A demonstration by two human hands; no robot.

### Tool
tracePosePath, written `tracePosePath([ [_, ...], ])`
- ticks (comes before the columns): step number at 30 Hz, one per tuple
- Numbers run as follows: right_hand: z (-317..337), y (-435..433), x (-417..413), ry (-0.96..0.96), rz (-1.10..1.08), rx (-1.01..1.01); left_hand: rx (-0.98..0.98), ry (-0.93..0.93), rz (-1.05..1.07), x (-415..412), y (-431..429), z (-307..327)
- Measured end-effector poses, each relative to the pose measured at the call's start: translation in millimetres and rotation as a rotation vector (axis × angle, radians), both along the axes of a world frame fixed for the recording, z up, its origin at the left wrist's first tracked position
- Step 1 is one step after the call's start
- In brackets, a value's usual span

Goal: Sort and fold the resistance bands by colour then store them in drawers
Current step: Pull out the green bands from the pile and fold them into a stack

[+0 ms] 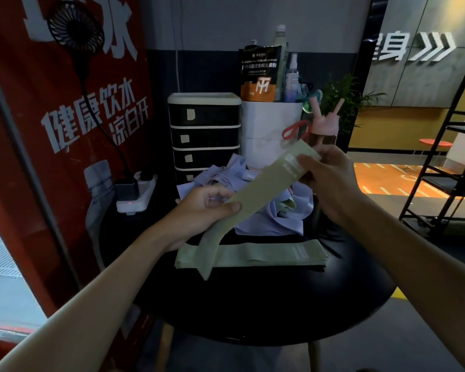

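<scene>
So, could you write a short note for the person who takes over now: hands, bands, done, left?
Left hand and right hand both hold one pale green flat elastic band above the round black table.
Done: a flat stack of green bands lies in front.
Left: sort the tangled heap of lilac bands behind it, fold, store in the black drawer unit, whose visible drawers look shut.

Drawers (204,135) stand behind the band pile (266,221) (tub (266,130) at right); flat bands (266,255), seemingly stacked, nearest.

Dim indoor scene, black table (253,304) deep in shadow, brighter light far right and lower left, wide-angle bending at edges, mild softness
</scene>
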State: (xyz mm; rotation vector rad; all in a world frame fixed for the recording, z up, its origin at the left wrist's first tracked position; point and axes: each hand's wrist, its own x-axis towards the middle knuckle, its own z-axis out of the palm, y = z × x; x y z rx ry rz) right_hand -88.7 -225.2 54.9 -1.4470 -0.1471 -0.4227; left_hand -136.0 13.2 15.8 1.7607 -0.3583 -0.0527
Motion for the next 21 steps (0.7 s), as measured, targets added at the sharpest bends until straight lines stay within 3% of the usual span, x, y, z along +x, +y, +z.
tracePosePath([
  [12,-68,-51,-15,0.074,-0.02,-0.139,0.269,0.142,-0.098,3,52,-16],
  [21,-115,-61,-21,0.033,-0.087,-0.406,0.327,0.052,0.253,10,66,-40],
])
